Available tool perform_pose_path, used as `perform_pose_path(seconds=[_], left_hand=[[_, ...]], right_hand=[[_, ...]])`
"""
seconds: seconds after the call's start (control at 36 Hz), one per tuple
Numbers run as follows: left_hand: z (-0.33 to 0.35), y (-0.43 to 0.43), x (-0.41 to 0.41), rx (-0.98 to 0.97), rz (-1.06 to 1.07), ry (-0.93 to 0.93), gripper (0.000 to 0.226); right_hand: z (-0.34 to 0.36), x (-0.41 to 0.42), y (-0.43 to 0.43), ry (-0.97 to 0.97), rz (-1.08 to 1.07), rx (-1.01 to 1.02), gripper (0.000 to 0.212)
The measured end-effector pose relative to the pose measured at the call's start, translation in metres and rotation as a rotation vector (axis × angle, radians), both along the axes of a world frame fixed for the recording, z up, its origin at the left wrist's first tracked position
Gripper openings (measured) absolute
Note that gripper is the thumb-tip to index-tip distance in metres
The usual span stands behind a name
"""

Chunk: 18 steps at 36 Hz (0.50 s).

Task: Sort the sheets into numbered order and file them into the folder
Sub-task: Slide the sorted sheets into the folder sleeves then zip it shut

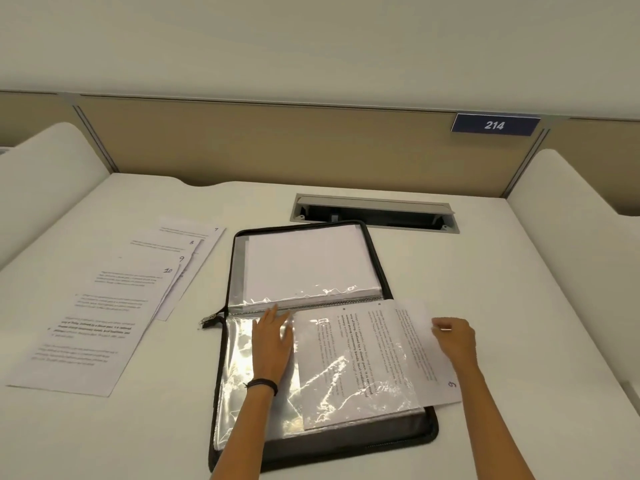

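The white desk [519,271] carries the black zip folder [398,441], lying open, with sheets already filed in its far half. To its left, well apart, the fanned sheets [104,306] wait on the desk, their corners marked 7, 8, 9 and 10. Across the folder's near half lies sheet 6 [436,375], turned sideways. Its left part appears to be under the glossy plastic sleeve [242,358], and its numbered end sticks out past the folder's right edge. The left hand [273,341] lies flat on the sleeve near the rings, fingers straight and close together, pressing it down. The right hand [453,337] pinches the sheet's outer edge with curled fingers. The step in hand looks to be sliding sheet 6 into its sleeve, so roughly half the filing seems done. Next the right hand likely must push the sheet leftward, square to the opening, while the left pins the sleeve against buckling
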<state>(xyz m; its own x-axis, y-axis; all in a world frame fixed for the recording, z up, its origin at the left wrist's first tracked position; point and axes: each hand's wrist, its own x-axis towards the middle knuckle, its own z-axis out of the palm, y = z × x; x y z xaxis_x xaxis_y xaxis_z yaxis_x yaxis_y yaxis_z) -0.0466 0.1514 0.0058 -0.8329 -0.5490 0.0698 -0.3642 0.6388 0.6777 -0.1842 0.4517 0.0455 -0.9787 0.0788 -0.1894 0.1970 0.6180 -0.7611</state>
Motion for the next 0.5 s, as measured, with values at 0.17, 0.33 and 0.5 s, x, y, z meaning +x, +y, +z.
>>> perform_pose_path(seconds=[0.17, 0.33, 0.5], left_hand=[[0.002, -0.022, 0.018, -0.034, 0.185, 0.011, 0.032], [0.011, -0.039, 0.039, -0.005, 0.33, 0.019, 0.032], [0.016, -0.051, 0.051, 0.089, 0.354, -0.054, 0.037]], right_hand=[[-0.001, -0.001, 0.002, -0.009, -0.025, 0.027, 0.024], [0.0, -0.002, -0.007, -0.067, 0.026, -0.002, 0.022], [-0.001, -0.002, -0.02, -0.137, 0.078, -0.088, 0.02]])
